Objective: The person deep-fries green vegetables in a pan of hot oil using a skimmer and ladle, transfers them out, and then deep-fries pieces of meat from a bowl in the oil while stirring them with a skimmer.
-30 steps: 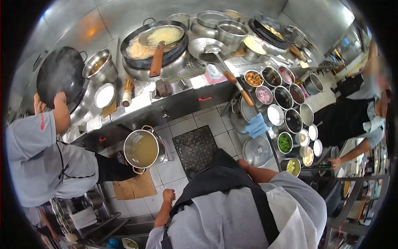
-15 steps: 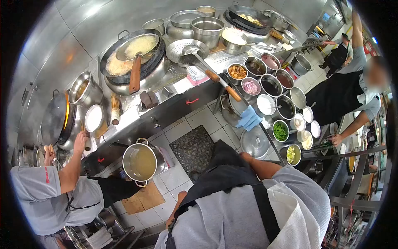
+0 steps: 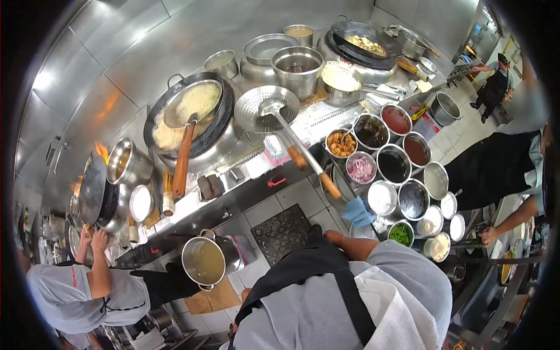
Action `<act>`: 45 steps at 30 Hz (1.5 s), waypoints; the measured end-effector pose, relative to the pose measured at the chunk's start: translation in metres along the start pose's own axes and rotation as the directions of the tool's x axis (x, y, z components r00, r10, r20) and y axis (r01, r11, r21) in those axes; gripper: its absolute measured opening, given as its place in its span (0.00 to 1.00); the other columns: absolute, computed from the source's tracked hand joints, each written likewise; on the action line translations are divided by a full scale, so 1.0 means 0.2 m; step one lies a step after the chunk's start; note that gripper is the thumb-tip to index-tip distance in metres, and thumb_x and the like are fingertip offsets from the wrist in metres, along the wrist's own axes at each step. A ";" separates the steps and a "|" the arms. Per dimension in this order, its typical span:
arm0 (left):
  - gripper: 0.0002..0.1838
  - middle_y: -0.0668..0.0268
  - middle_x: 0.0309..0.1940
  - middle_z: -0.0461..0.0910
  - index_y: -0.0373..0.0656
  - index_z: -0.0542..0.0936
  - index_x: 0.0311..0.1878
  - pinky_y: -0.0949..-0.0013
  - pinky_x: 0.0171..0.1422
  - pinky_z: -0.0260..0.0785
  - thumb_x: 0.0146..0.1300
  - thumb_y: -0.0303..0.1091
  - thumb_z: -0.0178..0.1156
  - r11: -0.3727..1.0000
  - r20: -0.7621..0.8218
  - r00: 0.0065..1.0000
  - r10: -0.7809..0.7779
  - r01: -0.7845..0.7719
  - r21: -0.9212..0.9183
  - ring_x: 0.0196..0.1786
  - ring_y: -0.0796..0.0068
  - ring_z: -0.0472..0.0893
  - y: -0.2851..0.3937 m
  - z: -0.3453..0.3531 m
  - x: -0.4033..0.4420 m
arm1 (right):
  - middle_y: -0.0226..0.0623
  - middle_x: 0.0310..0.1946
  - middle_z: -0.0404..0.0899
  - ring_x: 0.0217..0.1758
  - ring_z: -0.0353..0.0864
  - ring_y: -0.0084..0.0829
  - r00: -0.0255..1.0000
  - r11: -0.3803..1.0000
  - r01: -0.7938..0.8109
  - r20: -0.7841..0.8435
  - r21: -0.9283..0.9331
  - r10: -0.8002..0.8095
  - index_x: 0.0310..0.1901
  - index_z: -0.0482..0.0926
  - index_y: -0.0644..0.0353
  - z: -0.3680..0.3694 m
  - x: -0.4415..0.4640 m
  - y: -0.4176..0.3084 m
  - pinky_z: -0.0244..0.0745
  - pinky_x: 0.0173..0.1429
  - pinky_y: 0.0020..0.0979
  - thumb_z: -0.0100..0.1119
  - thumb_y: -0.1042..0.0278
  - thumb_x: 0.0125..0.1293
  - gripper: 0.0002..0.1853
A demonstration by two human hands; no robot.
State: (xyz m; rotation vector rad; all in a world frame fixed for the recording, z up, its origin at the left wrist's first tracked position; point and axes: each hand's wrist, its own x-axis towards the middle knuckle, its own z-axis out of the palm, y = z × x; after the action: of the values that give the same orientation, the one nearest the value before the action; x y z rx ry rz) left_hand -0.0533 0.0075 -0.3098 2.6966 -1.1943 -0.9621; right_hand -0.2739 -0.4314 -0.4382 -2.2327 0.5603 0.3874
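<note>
My right hand (image 3: 333,236) is low in front of my black apron, its fingers hidden. Of my left hand (image 3: 245,294) only a patch of skin shows beside the apron, so its grip cannot be seen. A blue cloth (image 3: 358,212) is nearest my right hand. The stock pot (image 3: 203,262), with cloudy liquid, is nearest my left. Ahead, a wok (image 3: 153,125) holds pale bubbling food, with a wooden-handled strainer (image 3: 184,153) lying across it. A perforated skimmer (image 3: 248,111) rests beside it, a ladle (image 3: 270,107) lying in its bowl.
Sauce and ingredient tins (image 3: 393,164) crowd the right side, including red onion (image 3: 361,168) and chopped greens (image 3: 401,234). At left, a co-worker's hands (image 3: 93,238) are at a flaming wok (image 3: 93,189). Another person's arm (image 3: 513,221) reaches in at right. A rubber mat (image 3: 281,233) covers the floor.
My view has shifted slightly. The left co-worker's hands have come together at their wok, which has tilted up, with flames rising behind it. My right hand has shifted slightly closer to my body.
</note>
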 end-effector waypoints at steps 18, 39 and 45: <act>0.40 0.49 0.54 0.78 0.37 0.67 0.65 0.49 0.52 0.77 0.70 0.66 0.39 -0.554 -0.299 0.948 -0.114 -0.310 -0.772 0.49 0.49 0.82 0.63 -1.65 0.31 | 0.44 0.28 0.84 0.34 0.83 0.47 0.972 0.963 0.223 0.109 -0.153 -0.208 0.27 0.84 0.58 -0.33 0.19 0.12 0.78 0.39 0.46 0.60 0.64 0.51 0.08; 0.17 0.59 0.28 0.76 0.37 0.65 0.50 0.67 0.23 0.71 0.60 0.21 0.58 -0.081 -0.388 0.920 0.063 -0.383 -0.920 0.23 0.72 0.76 0.61 -2.36 0.76 | 0.48 0.29 0.82 0.35 0.82 0.52 0.970 0.992 -0.123 -0.205 0.040 0.129 0.31 0.83 0.59 -0.17 -0.15 -0.19 0.77 0.40 0.45 0.62 0.59 0.51 0.12; 0.18 0.59 0.30 0.75 0.39 0.65 0.51 0.68 0.23 0.69 0.61 0.22 0.59 -0.346 -0.432 0.895 0.108 -0.374 -0.861 0.24 0.72 0.75 0.54 -2.29 0.80 | 0.47 0.27 0.82 0.33 0.81 0.52 0.942 0.960 0.272 -0.183 -0.070 -0.281 0.32 0.82 0.60 -0.20 -0.13 -0.17 0.76 0.37 0.46 0.62 0.61 0.49 0.12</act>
State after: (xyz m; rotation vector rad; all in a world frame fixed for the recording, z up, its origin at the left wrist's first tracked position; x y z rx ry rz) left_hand 0.2120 -0.2713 0.0055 0.9014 -0.3333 -0.8657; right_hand -0.2749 -0.4353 -0.3806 -2.3645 0.3297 0.0401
